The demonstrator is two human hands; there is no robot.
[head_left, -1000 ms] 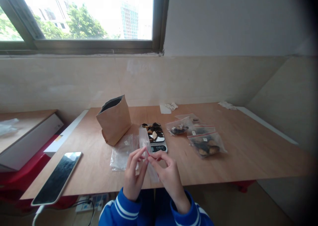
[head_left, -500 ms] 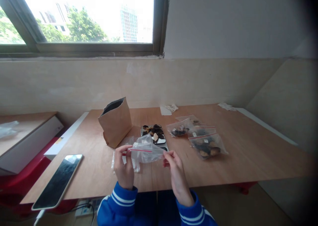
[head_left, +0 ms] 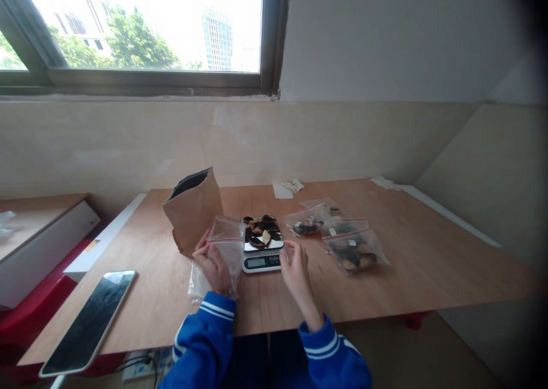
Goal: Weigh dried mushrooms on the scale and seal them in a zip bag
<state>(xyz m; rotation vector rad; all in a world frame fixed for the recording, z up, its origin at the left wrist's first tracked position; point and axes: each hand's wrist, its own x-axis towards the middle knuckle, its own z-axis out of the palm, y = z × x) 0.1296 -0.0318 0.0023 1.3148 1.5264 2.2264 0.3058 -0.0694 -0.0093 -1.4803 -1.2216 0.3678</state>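
My left hand (head_left: 214, 269) pinches a clear zip bag (head_left: 226, 242) with a red seal line, held up left of the kitchen scale (head_left: 262, 263). Dark, pale-edged dried pieces (head_left: 262, 230), like sliced mushrooms, lie in a pile on the scale's plate. Beside the scale's right front corner is my right hand (head_left: 296, 269), holding nothing, with thumb and forefinger apart. More clear bags (head_left: 199, 283) lie on the table below my left hand. Behind it stands a brown paper pouch (head_left: 194, 209), its top open.
Several filled zip bags (head_left: 355, 252) lie right of the scale. A phone (head_left: 92, 323) with a cable rests at the table's left front corner. White paper (head_left: 282, 190) and crumpled tissue (head_left: 385, 183) are near the wall, under a window (head_left: 171, 81).
My right hand has let go of the zip bag and come near the scale. My left hand has drawn the bag left, uncovering the scale's display. The view has shifted slightly.
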